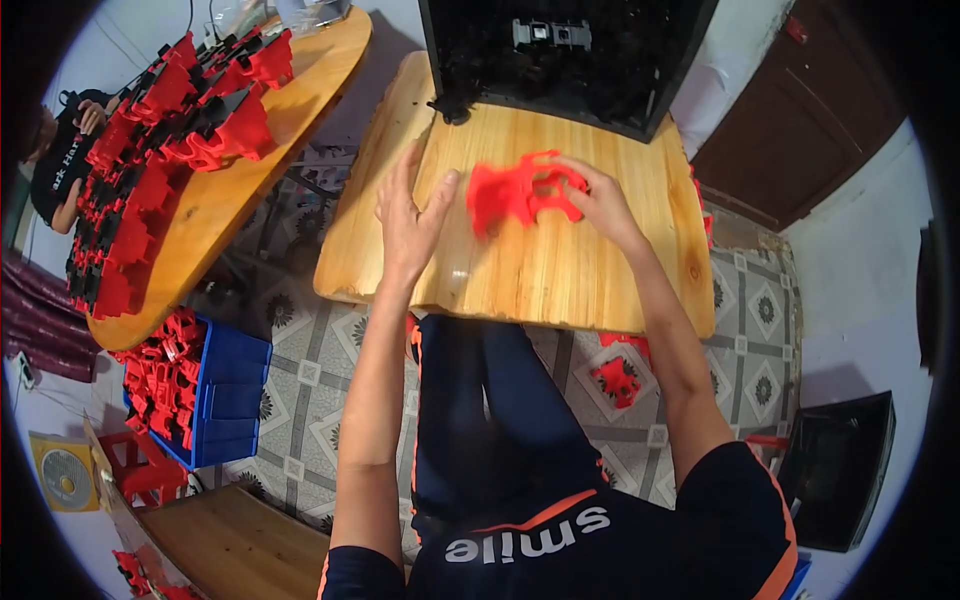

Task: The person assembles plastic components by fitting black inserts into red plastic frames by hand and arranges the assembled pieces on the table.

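Note:
A red plastic part [505, 195] with cut-out openings is held over the wooden table [440, 270]. My right hand [600, 203] grips its right end between thumb and fingers. The part's left end is smeared by motion. To the left of it, my left hand [412, 215] hovers apart from the part, fingers raised and thumb spread, holding nothing. Beyond both hands, a black tray [560, 75] stands at the far side of the table, with a small grey-black piece [552, 34] inside. Next to its near left corner lies a small black piece [455, 108].
On the left, a second wooden table [215, 215] carries many red-and-black parts [235, 125]. A blue crate [228, 395] full of red parts stands below it. Another red part [617, 380] lies on the tiled floor. A person [75, 150] is at the far left.

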Available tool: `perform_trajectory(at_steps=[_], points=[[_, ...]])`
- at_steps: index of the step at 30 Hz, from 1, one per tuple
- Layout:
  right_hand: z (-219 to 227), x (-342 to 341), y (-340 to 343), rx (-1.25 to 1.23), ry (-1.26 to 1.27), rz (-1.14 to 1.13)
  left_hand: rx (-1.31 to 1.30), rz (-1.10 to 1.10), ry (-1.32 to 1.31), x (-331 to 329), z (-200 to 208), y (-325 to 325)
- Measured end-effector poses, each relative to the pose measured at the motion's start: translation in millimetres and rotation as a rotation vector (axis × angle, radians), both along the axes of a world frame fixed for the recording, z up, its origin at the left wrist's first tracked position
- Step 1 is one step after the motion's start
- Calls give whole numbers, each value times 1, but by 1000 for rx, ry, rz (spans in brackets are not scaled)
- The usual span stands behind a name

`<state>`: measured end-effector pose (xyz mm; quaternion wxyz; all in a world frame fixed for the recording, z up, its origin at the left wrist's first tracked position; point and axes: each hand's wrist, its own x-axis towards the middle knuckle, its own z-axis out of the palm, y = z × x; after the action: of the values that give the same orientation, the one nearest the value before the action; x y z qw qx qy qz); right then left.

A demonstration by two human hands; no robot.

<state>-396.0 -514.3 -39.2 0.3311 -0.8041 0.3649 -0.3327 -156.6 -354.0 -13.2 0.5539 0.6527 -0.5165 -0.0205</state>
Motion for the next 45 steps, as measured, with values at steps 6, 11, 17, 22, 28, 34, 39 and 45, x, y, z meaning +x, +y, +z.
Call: perform_trajectory(at_steps=[6,11,17,22,28,34,39,45], points=[[70,65,28,-412,230,638,500,-625,522,-6,6,40],[51,166,-66,30,307,434,191,-541,1168,-23,-16,82],[-27,219,-97,-773,532,-13,96,-395,1226,-39,-19,108],[-29,109,-2,-753,433,149,-22,-290,1288,-27,-30,132],[-21,10,44,-742,273,311,-2,-208,1363,-37,-30,125],[10,26,-9,-514,133,296,-71,-292,1419,-54,-24,132],[27,32,-10,-2,409,413,-176,-262,1460,-57,-25,149],[-29,-64,-8,563,-537,112,-170,-253,1483,-59,-30,164]])
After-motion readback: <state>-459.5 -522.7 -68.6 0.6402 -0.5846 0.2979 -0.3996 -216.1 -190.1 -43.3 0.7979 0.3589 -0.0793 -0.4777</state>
